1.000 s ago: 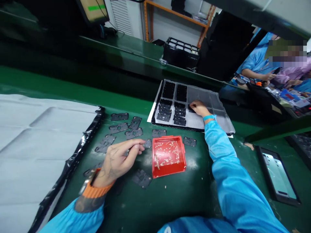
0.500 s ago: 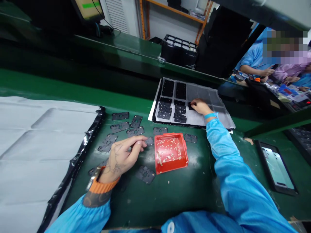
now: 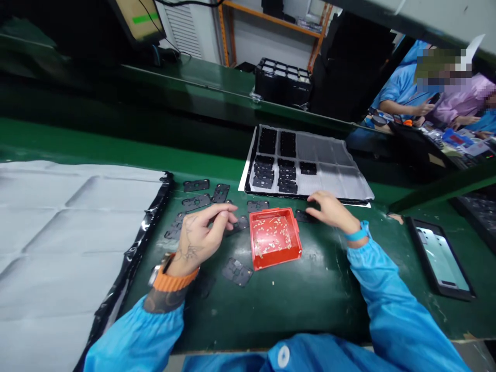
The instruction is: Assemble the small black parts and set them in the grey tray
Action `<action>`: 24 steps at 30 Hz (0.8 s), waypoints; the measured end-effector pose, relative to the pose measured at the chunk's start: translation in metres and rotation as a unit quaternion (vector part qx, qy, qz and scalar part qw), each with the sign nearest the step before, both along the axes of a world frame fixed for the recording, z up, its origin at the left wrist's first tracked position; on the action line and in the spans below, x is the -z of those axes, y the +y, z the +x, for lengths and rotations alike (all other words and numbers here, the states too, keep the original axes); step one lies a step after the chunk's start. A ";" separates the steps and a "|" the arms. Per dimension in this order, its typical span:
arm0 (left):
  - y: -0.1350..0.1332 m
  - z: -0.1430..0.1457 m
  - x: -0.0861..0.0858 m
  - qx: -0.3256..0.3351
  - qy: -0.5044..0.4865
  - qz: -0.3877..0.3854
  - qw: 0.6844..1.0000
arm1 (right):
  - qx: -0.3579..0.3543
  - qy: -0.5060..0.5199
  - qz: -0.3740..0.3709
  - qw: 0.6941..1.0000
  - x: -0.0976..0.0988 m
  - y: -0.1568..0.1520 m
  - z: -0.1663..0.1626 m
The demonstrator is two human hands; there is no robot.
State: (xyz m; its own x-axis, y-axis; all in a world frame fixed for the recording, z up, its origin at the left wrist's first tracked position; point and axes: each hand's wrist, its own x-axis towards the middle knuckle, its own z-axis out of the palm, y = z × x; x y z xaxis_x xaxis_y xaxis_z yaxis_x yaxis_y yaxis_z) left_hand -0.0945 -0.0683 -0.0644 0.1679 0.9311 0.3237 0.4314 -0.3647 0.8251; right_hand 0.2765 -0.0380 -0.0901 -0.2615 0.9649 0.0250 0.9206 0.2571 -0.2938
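My left hand (image 3: 201, 235) rests on the green table, thumb and forefinger pinched on a dark flat part (image 3: 241, 223) just left of the red tray (image 3: 275, 236). My right hand (image 3: 329, 211) lies to the right of the red tray, fingers spread over another dark part (image 3: 302, 215) on the table. Several more dark flat parts (image 3: 197, 201) lie scattered left of the tray, and one (image 3: 237, 272) sits nearer to me. Behind stands a grey compartment tray (image 3: 329, 160) with dark parts (image 3: 277, 165) stacked in its left cells.
A grey sheet with black plastic edge (image 3: 70, 217) covers the table's left. A black-framed panel (image 3: 439, 258) lies at the right. A black crate (image 3: 282, 82) and a monitor (image 3: 135, 18) stand on the far bench. Other people in blue and purple sit at the back right (image 3: 437, 98).
My right hand has come back from the grey compartment tray, leaving a part in a cell there, and now hovers over a part beside the red tray. My left hand stays put.
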 end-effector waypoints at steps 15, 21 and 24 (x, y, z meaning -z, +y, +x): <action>0.058 0.078 -0.016 0.205 0.178 0.115 0.956 | 0.064 0.039 -0.046 0.996 0.033 -0.024 -0.013; 0.058 0.071 -0.021 0.216 0.167 0.078 0.959 | 0.070 0.101 -0.036 0.992 0.013 -0.025 -0.020; 0.051 0.074 -0.026 0.231 0.120 0.036 0.965 | 0.049 0.159 0.003 0.986 -0.022 -0.028 -0.034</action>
State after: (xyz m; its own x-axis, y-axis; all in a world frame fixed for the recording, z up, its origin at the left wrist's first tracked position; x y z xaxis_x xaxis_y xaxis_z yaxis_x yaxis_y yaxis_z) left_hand -0.0202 -0.0175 -0.0383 0.6379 0.7151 0.2859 0.3839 -0.6171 0.6868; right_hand 0.2420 -0.0661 -0.0683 -0.1441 0.9848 0.0965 0.8027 0.1734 -0.5706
